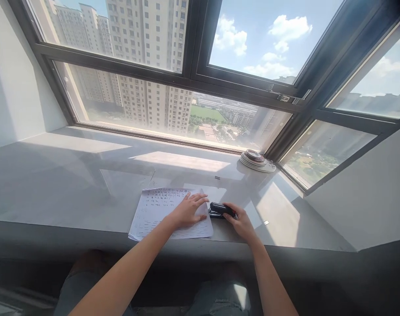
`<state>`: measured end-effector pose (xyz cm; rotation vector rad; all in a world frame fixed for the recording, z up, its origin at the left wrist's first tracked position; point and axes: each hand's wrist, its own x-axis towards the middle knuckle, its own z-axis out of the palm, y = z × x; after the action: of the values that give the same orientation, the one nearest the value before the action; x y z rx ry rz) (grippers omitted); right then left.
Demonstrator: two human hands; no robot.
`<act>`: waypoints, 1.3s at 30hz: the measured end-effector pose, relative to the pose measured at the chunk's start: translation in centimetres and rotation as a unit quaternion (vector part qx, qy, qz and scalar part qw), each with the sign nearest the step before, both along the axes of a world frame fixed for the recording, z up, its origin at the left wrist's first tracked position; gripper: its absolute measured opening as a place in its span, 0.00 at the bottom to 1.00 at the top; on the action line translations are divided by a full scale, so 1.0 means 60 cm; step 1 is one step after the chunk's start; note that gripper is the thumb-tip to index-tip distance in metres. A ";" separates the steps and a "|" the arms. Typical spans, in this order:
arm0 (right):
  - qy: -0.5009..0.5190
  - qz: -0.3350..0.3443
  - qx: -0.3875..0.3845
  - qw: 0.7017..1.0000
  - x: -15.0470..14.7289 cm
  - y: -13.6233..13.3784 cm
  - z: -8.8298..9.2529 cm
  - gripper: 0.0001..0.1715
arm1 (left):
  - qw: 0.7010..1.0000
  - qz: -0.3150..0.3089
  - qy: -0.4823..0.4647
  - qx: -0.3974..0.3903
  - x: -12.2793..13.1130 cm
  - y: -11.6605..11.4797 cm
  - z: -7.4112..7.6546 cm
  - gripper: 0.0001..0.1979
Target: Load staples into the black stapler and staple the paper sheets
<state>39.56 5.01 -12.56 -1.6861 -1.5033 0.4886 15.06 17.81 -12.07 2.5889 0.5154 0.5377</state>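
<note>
A stack of white paper sheets (153,215) with handwriting lies near the front edge of the sill. My left hand (189,210) rests on the right part of the sheets, its fingers spread toward their right edge. Just right of the paper is a black stapler (221,210), lying on the sill with its jaw toward the sheets. My right hand (241,220) grips the stapler's far end from the right. Whether the paper's edge sits inside the jaw cannot be made out.
A pile of round plates or lids (255,160) stands in the back right corner by the window. Small staple strips (217,177) lie behind the paper, and a small pale piece (266,222) lies right of my right hand. The window frame (153,138) bounds the sill (71,184) at the back.
</note>
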 end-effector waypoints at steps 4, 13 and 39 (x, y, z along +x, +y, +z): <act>-0.010 0.020 0.001 1.000 -0.025 0.000 0.034 0.23 | 1.000 -0.009 -0.006 -0.003 -0.001 0.001 -0.004 0.25; -0.167 -0.037 -0.022 0.985 -0.092 0.066 0.059 0.26 | 0.999 -0.035 -0.002 -0.002 -0.007 0.003 -0.011 0.27; -0.455 -0.085 -0.019 0.886 -0.145 0.067 0.034 0.21 | 1.000 -0.023 -0.016 -0.009 0.000 0.005 -0.017 0.24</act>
<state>30.88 9.01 -10.51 -2.1928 -1.9345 -0.4622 15.07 18.10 -13.07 2.5634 0.4482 0.5549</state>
